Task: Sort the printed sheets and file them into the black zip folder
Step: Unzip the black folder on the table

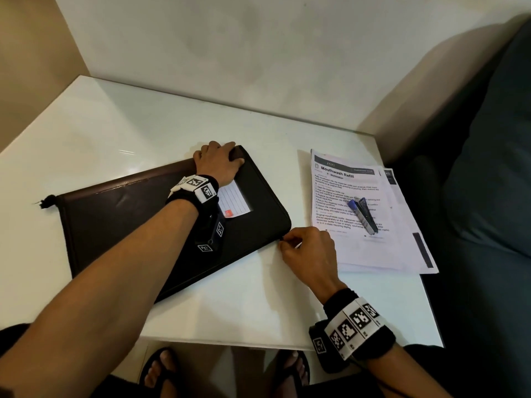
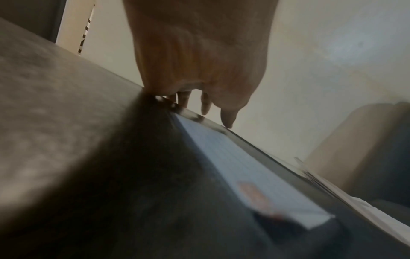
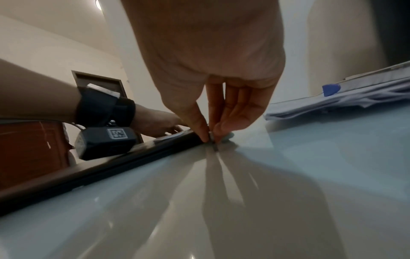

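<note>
The black zip folder (image 1: 120,225) lies closed and flat on the white table (image 1: 120,119), with a lined label card (image 1: 234,201) in its cover window. My left hand (image 1: 219,162) grips the folder's far corner, fingers curled over the edge. My right hand (image 1: 290,242) pinches the small metal zip pull (image 3: 212,138) at the folder's near right corner between thumb and fingers. The printed sheets (image 1: 359,214), the top one headed "Mouthwash Refill", lie in a loose stack to the right of the folder. In the left wrist view the left hand (image 2: 199,98) rests on the folder (image 2: 155,192) edge.
A blue and black stapler (image 1: 363,215) lies on top of the sheets. A dark sofa (image 1: 488,168) stands right of the table, walls close in behind and left. My sandalled feet (image 1: 163,369) show under the near table edge.
</note>
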